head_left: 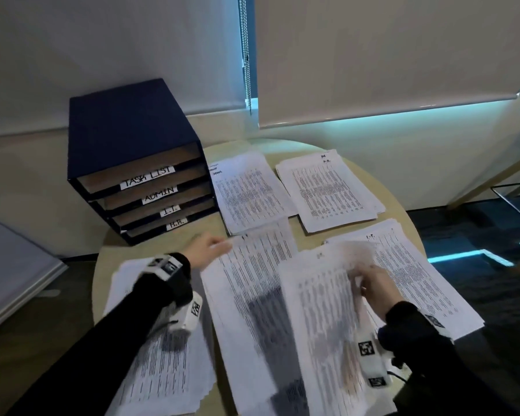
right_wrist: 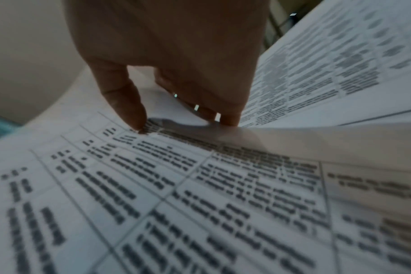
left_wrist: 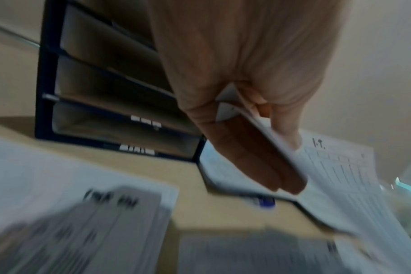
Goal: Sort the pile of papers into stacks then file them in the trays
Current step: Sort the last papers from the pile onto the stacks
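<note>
A navy tray unit (head_left: 126,139) with slots labelled TASK LIST, ADMIN, I.T. and H.R. stands at the table's far left. My left hand (head_left: 210,249) pinches the top corner of a printed sheet (head_left: 252,280). In the left wrist view that sheet (left_wrist: 336,166) reads "I.T." and sits between thumb and fingers of the left hand (left_wrist: 284,159). My right hand (head_left: 364,279) pinches the edge of another sheet (head_left: 318,295) lifted off the middle pile. The right wrist view shows the right hand (right_wrist: 183,118) with thumb on top of the sheet (right_wrist: 153,185) and fingers beneath it.
Sorted stacks lie on the round table (head_left: 174,238): one far centre (head_left: 246,193), one marked H.R. far right (head_left: 327,190), one marked I.T. at the right edge (head_left: 418,271), one under my left forearm (head_left: 162,370). Wall and blinds stand behind.
</note>
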`<state>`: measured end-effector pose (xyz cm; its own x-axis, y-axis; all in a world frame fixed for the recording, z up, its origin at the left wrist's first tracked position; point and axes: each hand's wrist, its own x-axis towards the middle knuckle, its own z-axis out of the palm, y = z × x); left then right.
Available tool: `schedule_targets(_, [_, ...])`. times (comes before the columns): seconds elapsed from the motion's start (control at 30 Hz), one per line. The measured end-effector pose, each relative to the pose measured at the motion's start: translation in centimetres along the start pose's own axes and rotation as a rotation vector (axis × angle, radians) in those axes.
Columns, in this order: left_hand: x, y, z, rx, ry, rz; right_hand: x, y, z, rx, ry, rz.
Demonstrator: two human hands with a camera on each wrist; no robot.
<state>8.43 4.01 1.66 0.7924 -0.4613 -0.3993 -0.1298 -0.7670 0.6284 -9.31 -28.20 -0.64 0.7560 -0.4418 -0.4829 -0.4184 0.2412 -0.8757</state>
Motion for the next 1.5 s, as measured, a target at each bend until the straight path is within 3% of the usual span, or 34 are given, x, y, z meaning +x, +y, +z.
schedule_targets(0.2, [-0.5,0.3,5.8,-0.024,-0.08,0.064,-0.5,1.7,3.9,-0.236,-0.081,0.004])
schedule_targets(0.37, [-0.7,-0.7,5.9,-0.146,-0.174,0.138,0.1,3.7,5.4,-0.383,-0.095,-0.11])
schedule_targets(0.53, [-1.0,-0.8,5.2,-0.152,-0.228,0.103,0.2,3.4,6.5,-0.391,-0.119,-0.101])
schedule_targets(0.83, [-1.1,0.4,5.9,-0.149,-0.124,0.007,0.8,4.6,6.0,-0.485,-0.062,-0.112])
schedule_targets(0.93, [-1.2,1.0,6.0,-0.087,-0.158,0.0,1.2,4.7,6.3,-0.519,-0.06,-0.058])
schedule_targets(1.03, [-1.4,1.7,6.1,0.0,-0.159,0.058,1.1,4.6,6.6,-0.406,-0.059,0.006])
schedule_targets(1.13, [-2.1,2.8,5.0,-0.056,-0.133,0.13,1.5,4.5,6.2,-0.341,-0.051,-0.008])
schedule_targets(1.23, [-2.6,4.5,3.0,-0.092,-0.105,0.233,1.3,2.8,5.3,-0.258,-0.178,0.055])
schedule_targets(1.33, [-3.0,6.5,0.6,-0.292,0.062,0.289,0.7,-0.4,4.9,-0.072,-0.273,0.041])
schedule_targets(1.4, [-3.0,7.4,-1.2,-0.464,0.24,0.299,0.9,-2.4,4.5,0.047,-0.237,-0.03])
schedule_targets(1.5, [-3.2,8.1,-2.6,-0.687,0.306,0.282,0.6,-5.3,4.5,0.226,-0.17,-0.122])
